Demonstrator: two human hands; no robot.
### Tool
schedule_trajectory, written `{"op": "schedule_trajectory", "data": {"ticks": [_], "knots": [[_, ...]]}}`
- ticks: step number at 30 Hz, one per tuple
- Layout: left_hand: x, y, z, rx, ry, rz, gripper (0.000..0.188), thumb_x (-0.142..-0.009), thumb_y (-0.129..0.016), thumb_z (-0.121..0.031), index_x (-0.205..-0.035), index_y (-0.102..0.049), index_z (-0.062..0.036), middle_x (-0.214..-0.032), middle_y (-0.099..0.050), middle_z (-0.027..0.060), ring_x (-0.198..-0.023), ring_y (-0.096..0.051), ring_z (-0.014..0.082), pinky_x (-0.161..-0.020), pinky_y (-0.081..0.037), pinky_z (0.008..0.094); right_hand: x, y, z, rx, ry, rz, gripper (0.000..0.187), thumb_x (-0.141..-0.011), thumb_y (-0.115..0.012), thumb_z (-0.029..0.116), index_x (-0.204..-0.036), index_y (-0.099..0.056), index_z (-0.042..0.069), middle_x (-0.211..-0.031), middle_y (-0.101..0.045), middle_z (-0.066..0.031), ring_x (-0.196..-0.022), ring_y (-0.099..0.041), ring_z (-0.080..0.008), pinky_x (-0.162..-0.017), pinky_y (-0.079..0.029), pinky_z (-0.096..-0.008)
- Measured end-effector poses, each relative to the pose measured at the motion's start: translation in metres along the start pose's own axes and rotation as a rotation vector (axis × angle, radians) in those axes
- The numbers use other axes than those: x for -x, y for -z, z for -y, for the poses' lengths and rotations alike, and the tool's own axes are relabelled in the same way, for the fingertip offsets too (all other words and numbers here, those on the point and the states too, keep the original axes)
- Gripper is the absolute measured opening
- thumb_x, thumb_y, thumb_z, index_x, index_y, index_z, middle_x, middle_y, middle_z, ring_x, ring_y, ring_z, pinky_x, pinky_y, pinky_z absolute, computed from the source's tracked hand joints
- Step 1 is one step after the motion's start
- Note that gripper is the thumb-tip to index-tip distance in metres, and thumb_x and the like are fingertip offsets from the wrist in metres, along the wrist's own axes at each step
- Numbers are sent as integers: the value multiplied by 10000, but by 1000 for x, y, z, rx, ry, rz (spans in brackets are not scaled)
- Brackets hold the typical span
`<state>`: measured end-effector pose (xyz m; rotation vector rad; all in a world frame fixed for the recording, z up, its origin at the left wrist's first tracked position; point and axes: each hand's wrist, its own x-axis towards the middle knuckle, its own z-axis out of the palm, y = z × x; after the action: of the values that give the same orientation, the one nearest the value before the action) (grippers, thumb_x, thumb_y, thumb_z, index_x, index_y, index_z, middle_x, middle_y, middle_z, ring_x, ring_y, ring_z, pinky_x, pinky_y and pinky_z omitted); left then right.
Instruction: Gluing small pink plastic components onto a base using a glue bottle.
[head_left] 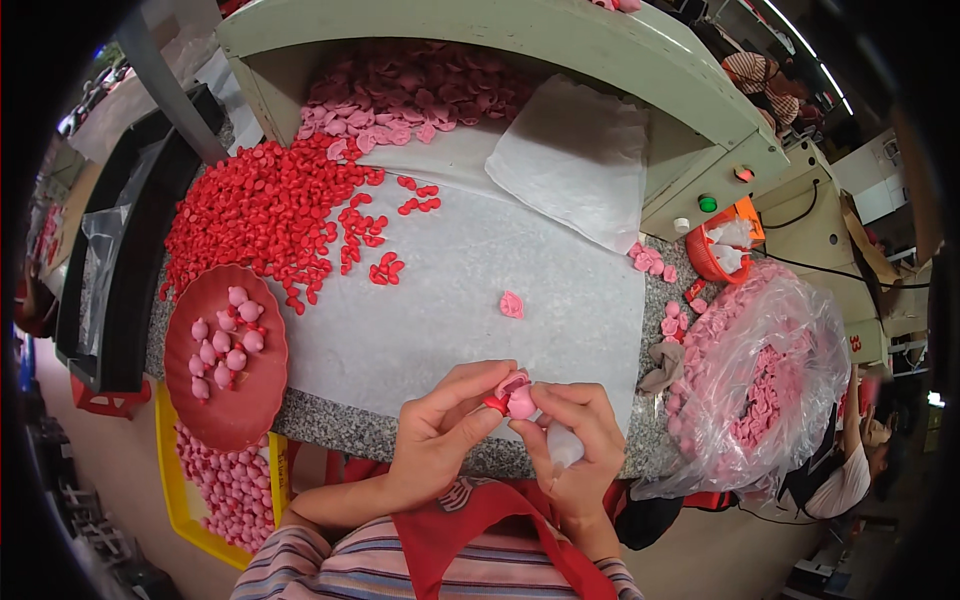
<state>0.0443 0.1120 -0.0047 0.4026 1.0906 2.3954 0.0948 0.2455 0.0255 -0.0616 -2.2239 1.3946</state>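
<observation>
Close to the table's front edge, my two hands meet over a small pink-and-red figure part (521, 403). My left hand (440, 428) pinches its red and hollow pink pieces between thumb and fingers. From the other side, the fingertips of my right hand (585, 440) touch the rounded pink piece. A whitish translucent squeeze bottle (564, 446) is tucked in my right hand; its tip is hidden by the fingers. Just beyond my hands, a single pink hollow shell (512, 305) lies on the white sheet (420, 320).
Left lie a heap of red pieces (250, 210), a red plate (190, 420) with several pink figures, and a yellow crate (172, 478) below. Pink shells (400, 90) fill the pale green machine (480, 30). At right stand a plastic bag (800, 320) of pink parts and a red cup (703, 262).
</observation>
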Motion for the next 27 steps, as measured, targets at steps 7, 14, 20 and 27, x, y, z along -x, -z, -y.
{"op": "schedule_trajectory", "data": {"ticks": [7, 14, 20, 27], "knots": [[0, -2, -1, -155, -36, 12, 351, -851, -487, 41, -1201, -489, 18, -1244, -438, 180, -1175, -442, 288, -979, -363, 385, 1, 1, -2, 77, 91, -16, 319, -641, -731, -54, -940, -635, 1, -910, -571, -132, -753, -595, -176, -604, -512, -244], [1, -1, -3, -171, -14, 57, 339, -868, -474, 29, -1206, -487, 14, -1265, -406, 183, -1177, -436, 310, -984, -370, 392, 1, 0, -2, 86, 117, -28, 335, -619, -735, -63, -932, -642, 14, -913, -575, -127, -777, -600, -190, -648, -512, -252], [0, -1, -2, -151, -21, 72, 341, -864, -474, 35, -1204, -489, 16, -1275, -396, 184, -1187, -427, 321, -991, -364, 399, 4, -4, -3, 129, 145, -76, 351, -593, -744, -77, -914, -648, 27, -897, -586, -119, -769, -611, -201, -647, -514, -251], [-1, -4, 5, -68, -75, 12, 300, -844, -492, 50, -1136, -545, 3, -1233, -440, 196, -1159, -453, 340, -980, -379, 417, 6, -11, -5, 214, 244, -137, 332, -595, -747, -78, -895, -652, 29, -885, -593, -119, -728, -616, -193, -610, -509, -239]]}}
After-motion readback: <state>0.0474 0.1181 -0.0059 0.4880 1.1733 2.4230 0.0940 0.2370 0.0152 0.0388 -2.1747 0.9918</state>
